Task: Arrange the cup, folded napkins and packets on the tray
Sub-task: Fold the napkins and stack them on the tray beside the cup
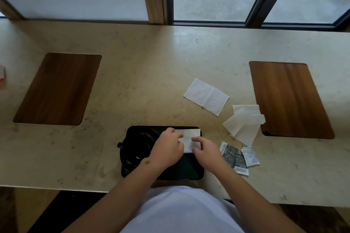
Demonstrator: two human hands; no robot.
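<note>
A black tray (189, 171) lies at the near edge of the counter. On its left half stands a black cup (136, 145) on a saucer, its handle pointing left. A white folded napkin (189, 136) lies on the tray's far right part. My left hand (168, 147) presses on the napkin's left end and my right hand (206, 150) pinches its right side. Right of the tray lie dark packets (232, 155) and a white packet (250, 156). An unfolded napkin (206, 95) and loosely stacked napkins (244, 124) lie further back on the right.
Two wooden inlay boards sit in the beige counter, one at the left (58, 89) and one at the right (287, 98). A window frame (253, 5) runs along the back. A small red and white object (2, 75) shows at the far left edge.
</note>
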